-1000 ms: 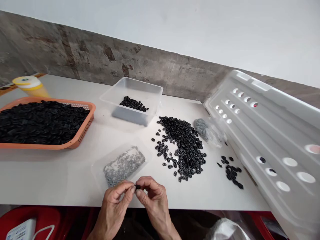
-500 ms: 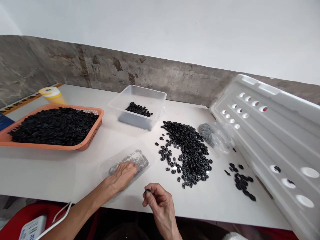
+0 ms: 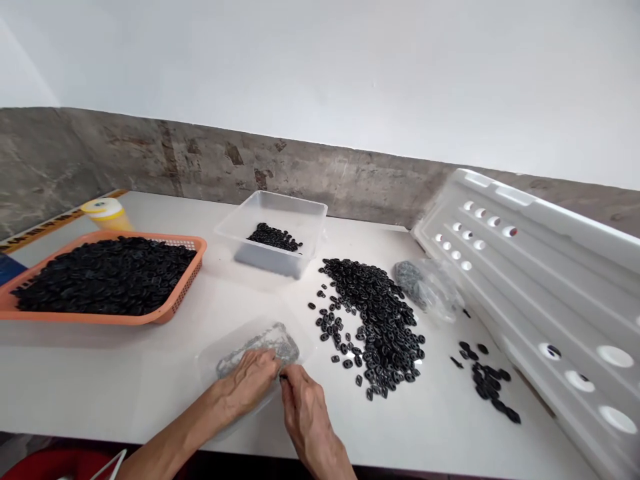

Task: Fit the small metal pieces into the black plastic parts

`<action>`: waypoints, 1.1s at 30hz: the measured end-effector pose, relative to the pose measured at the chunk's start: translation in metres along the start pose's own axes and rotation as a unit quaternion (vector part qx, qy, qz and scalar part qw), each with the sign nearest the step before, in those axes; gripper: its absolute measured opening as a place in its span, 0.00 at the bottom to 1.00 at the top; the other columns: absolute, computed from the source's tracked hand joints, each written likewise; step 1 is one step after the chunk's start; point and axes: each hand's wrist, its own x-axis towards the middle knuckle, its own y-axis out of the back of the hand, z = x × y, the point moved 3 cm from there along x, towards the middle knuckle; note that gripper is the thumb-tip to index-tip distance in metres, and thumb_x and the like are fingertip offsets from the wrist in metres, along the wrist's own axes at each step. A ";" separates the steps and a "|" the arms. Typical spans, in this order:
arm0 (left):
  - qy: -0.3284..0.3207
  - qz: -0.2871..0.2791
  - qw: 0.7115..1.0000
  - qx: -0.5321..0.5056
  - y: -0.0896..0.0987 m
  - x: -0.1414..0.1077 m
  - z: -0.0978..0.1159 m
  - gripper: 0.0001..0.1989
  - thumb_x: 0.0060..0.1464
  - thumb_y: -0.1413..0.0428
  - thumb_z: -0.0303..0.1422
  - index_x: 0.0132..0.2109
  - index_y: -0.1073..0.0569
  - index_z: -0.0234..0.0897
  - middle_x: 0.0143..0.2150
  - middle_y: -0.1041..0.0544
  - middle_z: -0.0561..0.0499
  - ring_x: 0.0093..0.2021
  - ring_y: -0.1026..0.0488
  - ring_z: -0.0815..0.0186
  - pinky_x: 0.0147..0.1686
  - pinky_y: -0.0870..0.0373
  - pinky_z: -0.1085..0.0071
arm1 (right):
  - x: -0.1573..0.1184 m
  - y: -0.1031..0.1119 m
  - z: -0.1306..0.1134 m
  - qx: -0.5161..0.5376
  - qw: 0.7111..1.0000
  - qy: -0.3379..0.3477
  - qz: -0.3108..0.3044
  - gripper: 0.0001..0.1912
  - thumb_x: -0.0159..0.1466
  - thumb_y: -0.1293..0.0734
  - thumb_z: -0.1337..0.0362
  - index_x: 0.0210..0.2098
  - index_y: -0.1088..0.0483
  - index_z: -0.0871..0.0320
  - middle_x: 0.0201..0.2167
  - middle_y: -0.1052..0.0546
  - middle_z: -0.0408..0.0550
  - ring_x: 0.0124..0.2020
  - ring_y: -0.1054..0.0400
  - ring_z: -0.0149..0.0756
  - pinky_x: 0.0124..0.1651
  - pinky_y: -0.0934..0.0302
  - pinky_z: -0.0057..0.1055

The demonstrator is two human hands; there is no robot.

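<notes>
My left hand (image 3: 255, 377) rests over a shallow clear plastic container (image 3: 210, 357) that holds many small silvery-grey pieces (image 3: 285, 340). Its fingers are bent together at the container's near right part, and whatever is between them is hidden. My right hand (image 3: 310, 410) pinches a small black piece (image 3: 283, 377) between thumb and finger. Both hands' fingertips meet or almost meet there. To the right lies a spread pile of small black oval pieces with holes (image 3: 375, 307) on the white table (image 3: 150, 373).
An orange basket (image 3: 170, 310) heaped with black pieces stands left, a yellow-and-white container (image 3: 107, 213) behind it. At the back is a clear bin (image 3: 300, 263) with some black pieces. A clear bag (image 3: 435, 287), loose black parts (image 3: 493, 380) and a leaning white perforated panel (image 3: 530, 280) are right.
My right hand has moved up to my left hand with the black piece, its back now turned more toward me. My left hand stays at the clear container. The view has tilted up slightly.
</notes>
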 end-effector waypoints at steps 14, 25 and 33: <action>0.111 0.006 0.822 -0.558 0.028 -0.017 -0.003 0.14 0.43 0.43 0.38 0.32 0.29 0.29 0.26 0.26 0.48 0.22 0.32 0.72 0.22 0.39 0.78 | -0.014 0.020 -0.028 0.126 0.985 -0.109 -0.052 0.19 0.67 0.41 0.54 0.40 0.29 0.66 0.24 0.30 0.46 0.26 0.37 0.20 0.32 0.43 0.14; 0.156 0.127 0.667 -0.718 0.035 -0.064 0.009 0.15 0.32 0.30 0.35 0.29 0.21 0.32 0.23 0.27 0.52 0.20 0.33 0.76 0.20 0.37 0.82 | 0.001 0.001 -0.036 0.334 0.936 -0.109 -0.018 0.16 0.64 0.34 0.55 0.43 0.32 0.63 0.30 0.30 0.47 0.27 0.32 0.20 0.33 0.38 0.15; 0.081 0.201 0.746 -0.629 0.038 -0.066 0.004 0.09 0.41 0.34 0.35 0.28 0.19 0.33 0.22 0.27 0.52 0.18 0.31 0.74 0.19 0.32 0.80 | 0.013 -0.004 -0.054 0.428 0.896 -0.100 -0.058 0.13 0.64 0.33 0.58 0.38 0.33 0.65 0.25 0.30 0.45 0.27 0.32 0.20 0.36 0.36 0.15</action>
